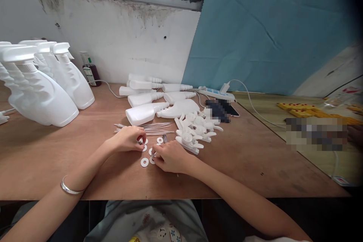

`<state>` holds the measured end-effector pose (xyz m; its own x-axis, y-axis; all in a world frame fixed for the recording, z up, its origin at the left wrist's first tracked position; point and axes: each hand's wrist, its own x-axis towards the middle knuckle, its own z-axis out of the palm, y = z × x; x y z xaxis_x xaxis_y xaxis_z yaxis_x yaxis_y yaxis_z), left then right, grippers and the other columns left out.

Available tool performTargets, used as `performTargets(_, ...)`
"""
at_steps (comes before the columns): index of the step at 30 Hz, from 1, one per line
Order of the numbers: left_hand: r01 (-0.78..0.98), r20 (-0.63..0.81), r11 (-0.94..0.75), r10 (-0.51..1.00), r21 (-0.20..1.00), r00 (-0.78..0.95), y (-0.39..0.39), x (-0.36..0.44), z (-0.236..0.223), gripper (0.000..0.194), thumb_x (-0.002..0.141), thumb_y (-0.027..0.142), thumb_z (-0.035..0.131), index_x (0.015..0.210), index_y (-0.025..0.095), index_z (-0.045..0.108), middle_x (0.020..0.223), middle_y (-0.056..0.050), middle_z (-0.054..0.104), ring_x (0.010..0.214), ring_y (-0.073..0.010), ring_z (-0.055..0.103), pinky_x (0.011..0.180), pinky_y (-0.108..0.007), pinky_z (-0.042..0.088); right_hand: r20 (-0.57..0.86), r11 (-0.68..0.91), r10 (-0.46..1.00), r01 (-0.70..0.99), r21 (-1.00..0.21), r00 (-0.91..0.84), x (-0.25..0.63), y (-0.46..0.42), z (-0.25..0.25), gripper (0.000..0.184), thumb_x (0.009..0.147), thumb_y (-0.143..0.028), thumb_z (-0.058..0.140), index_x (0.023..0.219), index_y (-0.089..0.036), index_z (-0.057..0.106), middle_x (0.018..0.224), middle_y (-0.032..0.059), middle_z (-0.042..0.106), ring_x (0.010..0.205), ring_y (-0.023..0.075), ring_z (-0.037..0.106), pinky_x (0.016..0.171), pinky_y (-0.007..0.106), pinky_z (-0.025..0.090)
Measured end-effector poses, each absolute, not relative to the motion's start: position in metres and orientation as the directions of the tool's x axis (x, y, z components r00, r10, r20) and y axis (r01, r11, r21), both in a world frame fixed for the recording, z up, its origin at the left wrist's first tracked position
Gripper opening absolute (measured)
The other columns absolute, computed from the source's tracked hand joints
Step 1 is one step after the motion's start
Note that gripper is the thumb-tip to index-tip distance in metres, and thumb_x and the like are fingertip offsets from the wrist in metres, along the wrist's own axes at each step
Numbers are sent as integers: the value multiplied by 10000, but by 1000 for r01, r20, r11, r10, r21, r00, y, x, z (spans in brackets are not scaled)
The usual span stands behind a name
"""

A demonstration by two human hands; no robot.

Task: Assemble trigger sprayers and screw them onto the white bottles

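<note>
Take the flat white rings as the middle of a clock, with 12 pointing away from me. I think I am at the step of picking up and sorting rings. My left hand is at 10 o'clock, its thumb and fingertips curled close together down by the rings. My right hand is at 3 o'clock, with thumb and finger bent down over two rings, touching them or very nearly. My own fingers hide the tips, so I can't tell whether either hand is really pinching a ring.

The rings lie between my hands, some loose and some close together. The next move seems to call for a light pinch on the edge, since the rings are thin and might slide.

They are smooth and round, each with a hole like a tiny donut. A small grey bit lies at 1 o'clock. At 12 are skinny white tubes, straight like straws. Past them, white bottles lie on their sides, with fat bodies and bumpy necks. At 2 is a messy heap of spray heads, white and hard-looking, with pointy bits. At 10, far off, big white bottles stand up, with spray tops on. The table is brown and looks like wood.
</note>
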<state>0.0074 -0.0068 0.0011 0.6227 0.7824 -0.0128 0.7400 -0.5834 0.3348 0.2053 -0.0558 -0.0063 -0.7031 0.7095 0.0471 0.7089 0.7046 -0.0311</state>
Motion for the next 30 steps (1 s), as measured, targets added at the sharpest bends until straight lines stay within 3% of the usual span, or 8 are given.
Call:
performTargets(16,747,52,-585,797,317,602,-4,7,-5,42,681,205,539,673,198,579,675,22,589,596,-128,489,519,-219,275,242,644,746,764,-25,-621,196,-43,-33,238,905,-241,391,853,-143,602,705,74,674,555,139,579,497,234,242)
performTargets(21,744,82,-570,809,349,581,-3,4,-2,78,706,218,530,730,197,601,625,29,551,562,-114,470,515,-208,284,263,828,552,558,-55,-791,200,-53,-31,165,847,-256,450,820,-214,608,642,-21,649,544,88,541,493,217,242)
performTargets(25,767,124,-527,844,364,522,-3,0,3,120,749,253,501,772,194,603,607,32,523,547,-109,455,508,-204,285,305,912,400,409,-37,-864,201,-61,-30,184,833,-260,442,711,-191,561,610,-26,623,501,85,497,481,239,212)
performTargets(30,775,103,-509,853,374,511,-3,-1,4,162,757,265,496,788,203,642,603,29,549,552,-112,480,506,-204,290,282,844,522,535,-34,-805,199,-60,-29,211,855,-249,422,698,-174,541,589,-16,612,483,82,473,484,235,180)
